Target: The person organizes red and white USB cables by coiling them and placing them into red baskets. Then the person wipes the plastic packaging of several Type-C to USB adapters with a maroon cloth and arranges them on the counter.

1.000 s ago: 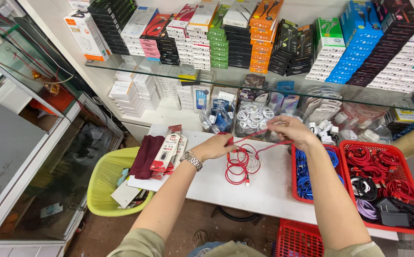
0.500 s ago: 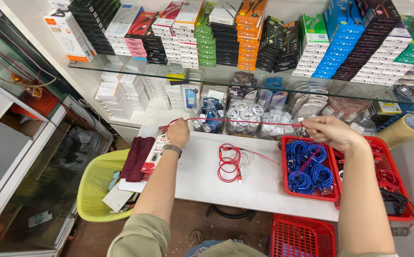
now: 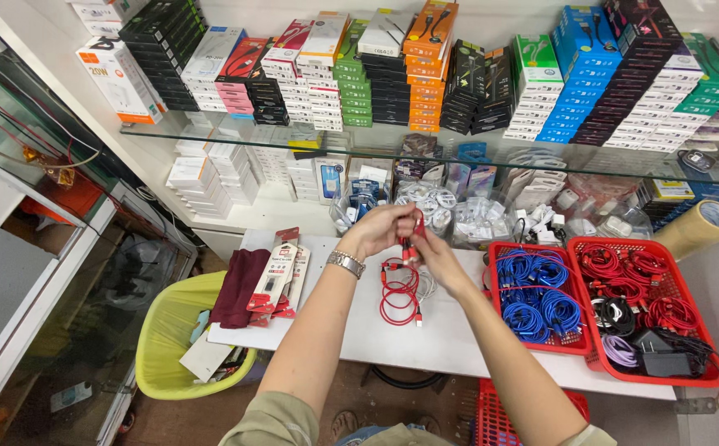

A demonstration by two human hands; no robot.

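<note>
Red cable point(image 3: 399, 291) hanging vertically from both hands.

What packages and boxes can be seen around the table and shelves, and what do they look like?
Flat red and white cable packs: left on the white table, beside a maroon cloth.
White box with orange corner: leaning at the glass shelf's left end.
Orange boxes: tall stack, shelf centre.
Blue boxes: stack, shelf right.
Green boxes: short stack left of the orange ones.
White boxes: piled under the shelf, left.
</note>
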